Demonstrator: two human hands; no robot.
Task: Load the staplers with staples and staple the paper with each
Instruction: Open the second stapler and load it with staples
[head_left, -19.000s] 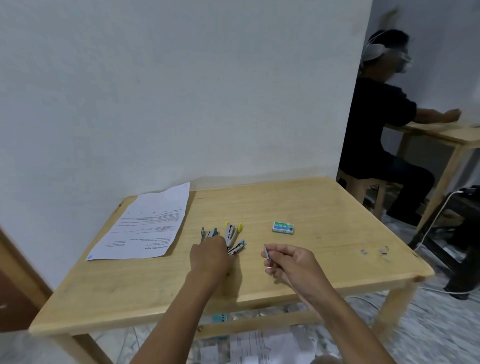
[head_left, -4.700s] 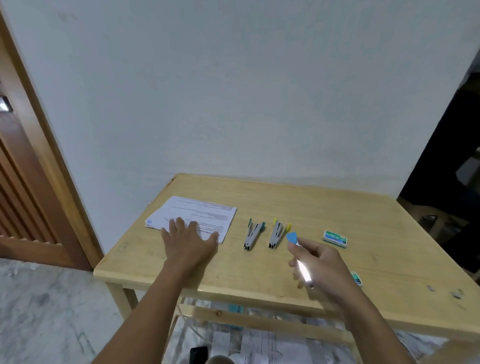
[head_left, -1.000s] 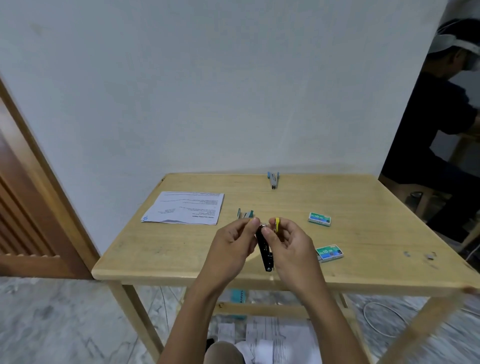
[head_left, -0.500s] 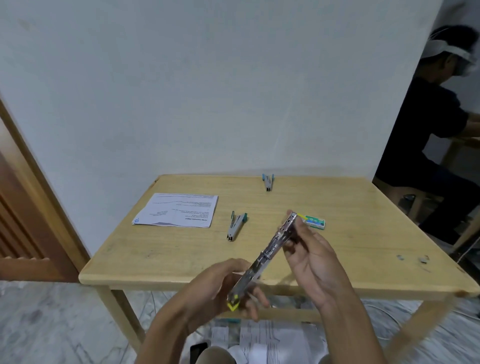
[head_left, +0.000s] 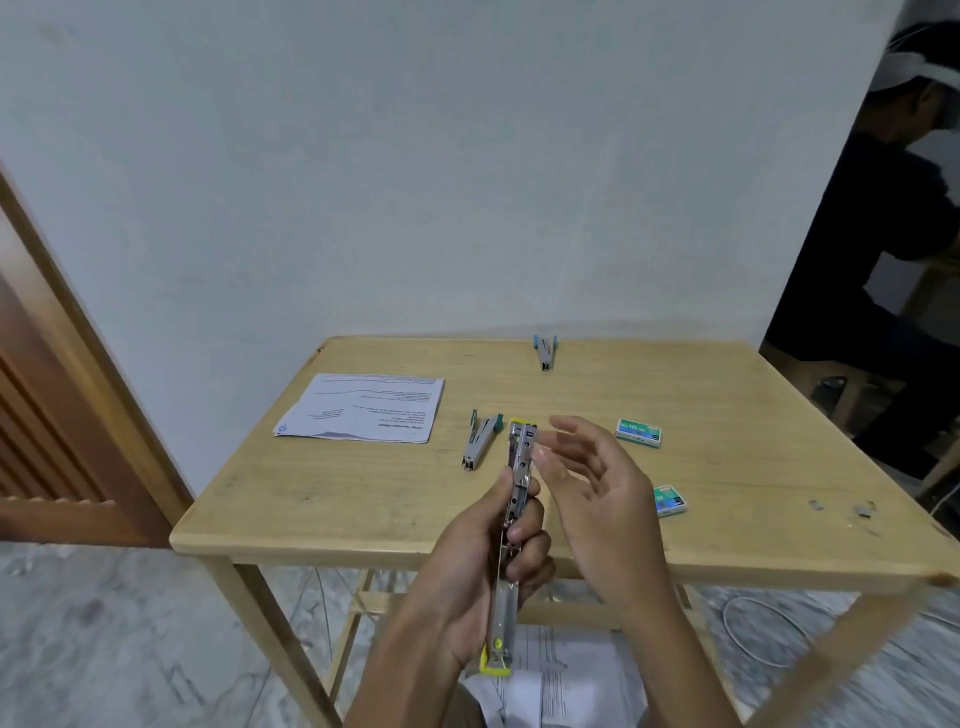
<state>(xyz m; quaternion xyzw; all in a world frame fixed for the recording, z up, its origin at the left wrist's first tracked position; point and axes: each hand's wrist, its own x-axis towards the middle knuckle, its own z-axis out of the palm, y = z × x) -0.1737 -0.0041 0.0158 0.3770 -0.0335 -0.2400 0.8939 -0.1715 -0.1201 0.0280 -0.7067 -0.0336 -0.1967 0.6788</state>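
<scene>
My left hand (head_left: 483, 561) grips the yellow-trimmed stapler (head_left: 519, 457), swung fully open into a long metal strip that points away from me. Just right of its far end my right hand (head_left: 597, 493) hovers with relaxed fingers and holds nothing I can see. A green-trimmed stapler (head_left: 480, 439) lies on the wooden table (head_left: 332, 499) beyond my hands. By the wall lies a blue-trimmed stapler (head_left: 545, 352). The printed paper (head_left: 363, 408) lies flat at the back left. Two green staple boxes lie to the right, one farther away (head_left: 639, 432) and one nearer, partly behind my right hand (head_left: 670, 501).
Small loose metal bits (head_left: 841, 509) lie near the table's right front corner. A wooden door (head_left: 47, 415) stands at the left. Another person (head_left: 893, 218) sits at a second table on the right. Papers (head_left: 571, 675) and a cable lie on the floor under the table.
The open stapler has swung from a slant to nearly straight ahead in my left hand. My right hand has let go of its far end and opened beside it.
</scene>
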